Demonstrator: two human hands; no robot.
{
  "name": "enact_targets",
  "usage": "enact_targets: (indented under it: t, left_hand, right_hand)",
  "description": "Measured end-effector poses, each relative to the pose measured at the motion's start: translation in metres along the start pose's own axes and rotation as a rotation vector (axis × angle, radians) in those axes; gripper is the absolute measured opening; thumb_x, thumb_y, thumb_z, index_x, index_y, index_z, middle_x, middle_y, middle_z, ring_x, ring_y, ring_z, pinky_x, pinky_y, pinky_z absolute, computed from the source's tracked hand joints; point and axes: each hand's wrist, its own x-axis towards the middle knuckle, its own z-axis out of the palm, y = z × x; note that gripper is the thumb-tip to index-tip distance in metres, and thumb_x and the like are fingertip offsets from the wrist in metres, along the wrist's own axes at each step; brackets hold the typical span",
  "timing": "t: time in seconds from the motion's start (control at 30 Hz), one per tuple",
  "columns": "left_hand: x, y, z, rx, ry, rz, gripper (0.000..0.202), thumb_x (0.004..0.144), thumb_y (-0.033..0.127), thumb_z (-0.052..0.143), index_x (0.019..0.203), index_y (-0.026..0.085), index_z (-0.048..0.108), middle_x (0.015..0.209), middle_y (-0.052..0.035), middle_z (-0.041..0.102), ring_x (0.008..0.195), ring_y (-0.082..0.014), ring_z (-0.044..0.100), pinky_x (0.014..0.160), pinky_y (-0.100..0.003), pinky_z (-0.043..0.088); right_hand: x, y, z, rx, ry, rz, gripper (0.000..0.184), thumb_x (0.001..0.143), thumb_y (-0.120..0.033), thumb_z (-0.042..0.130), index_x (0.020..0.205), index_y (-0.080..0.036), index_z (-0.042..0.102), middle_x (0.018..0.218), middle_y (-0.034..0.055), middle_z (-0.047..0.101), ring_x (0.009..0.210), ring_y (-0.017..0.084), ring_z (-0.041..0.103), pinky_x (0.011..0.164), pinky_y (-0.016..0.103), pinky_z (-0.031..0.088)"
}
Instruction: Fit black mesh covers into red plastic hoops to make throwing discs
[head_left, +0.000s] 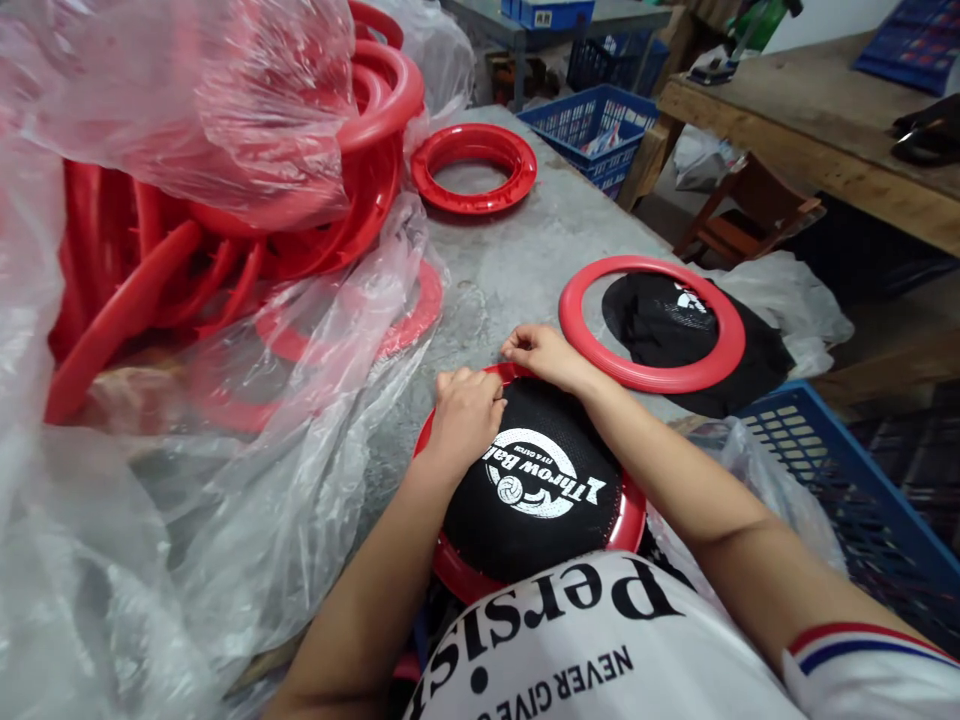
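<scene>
In front of my body lies a red plastic ring [632,515] with a round black mesh cloth [469,525] across it, printed "Throw Ball" in white. My left hand [471,412] is closed with fingers curled over the ring's far left edge, where cloth and ring meet. Just to its right, my right hand [546,355] reaches over the far edge with its fingers pinched together. Whatever those fingertips hold, if anything, is too small to make out. The near edge of the ring rests against my white shirt.
Farther right, a red ring [577,300] lies partly over black printed cloths [660,325]. Another red ring [475,200] sits toward the back. Clear plastic bags [277,530] with many red rings [382,190] fill the left. Blue crates [885,540] stand beside the grey table [510,265].
</scene>
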Motion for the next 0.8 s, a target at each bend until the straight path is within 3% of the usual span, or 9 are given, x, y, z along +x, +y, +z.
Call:
enact_targets:
  t: [0.17, 0.3, 0.53, 0.8]
  left_hand:
    - [0.003, 0.000, 0.003, -0.065, -0.033, -0.099, 0.011, 0.088, 0.017, 0.066, 0.095, 0.021, 0.059, 0.089, -0.0036, 0.070, 0.095, -0.0249, 0.063, 0.093, -0.042, 0.039]
    - [0.005, -0.001, 0.004, -0.132, -0.005, -0.161, 0.015, 0.088, 0.015, 0.065, 0.100, 0.021, 0.059, 0.094, -0.0040, 0.071, 0.098, -0.0247, 0.064, 0.094, -0.042, 0.039]
    - [0.006, -0.004, 0.004, -0.198, 0.042, -0.237, 0.017, 0.087, 0.013, 0.063, 0.100, 0.022, 0.058, 0.093, -0.0029, 0.070, 0.099, -0.0240, 0.063, 0.095, -0.041, 0.040]
    - [0.008, -0.007, 0.007, -0.216, 0.067, -0.257, 0.011, 0.086, 0.014, 0.060, 0.089, 0.022, 0.055, 0.088, -0.0020, 0.067, 0.091, -0.0222, 0.061, 0.091, -0.040, 0.042]
  right_hand:
    - [-0.004, 0.015, 0.015, 0.047, 0.000, -0.030, 0.009, 0.079, -0.014, 0.060, 0.080, -0.017, 0.069, 0.080, 0.0004, 0.071, 0.074, 0.013, 0.061, 0.073, 0.026, 0.046]
    - [-0.003, 0.018, 0.012, 0.004, -0.073, -0.138, 0.009, 0.078, -0.013, 0.064, 0.074, -0.017, 0.070, 0.087, 0.0022, 0.071, 0.087, 0.016, 0.064, 0.088, 0.030, 0.047]
    - [-0.005, 0.012, 0.007, -0.066, -0.134, -0.167, 0.009, 0.072, -0.010, 0.069, 0.070, -0.018, 0.072, 0.101, 0.0035, 0.073, 0.105, 0.019, 0.064, 0.104, 0.034, 0.040]
    - [-0.006, 0.011, 0.007, -0.116, -0.132, -0.154, 0.011, 0.076, -0.012, 0.069, 0.067, -0.018, 0.066, 0.103, 0.0053, 0.072, 0.103, 0.020, 0.063, 0.103, 0.036, 0.040]
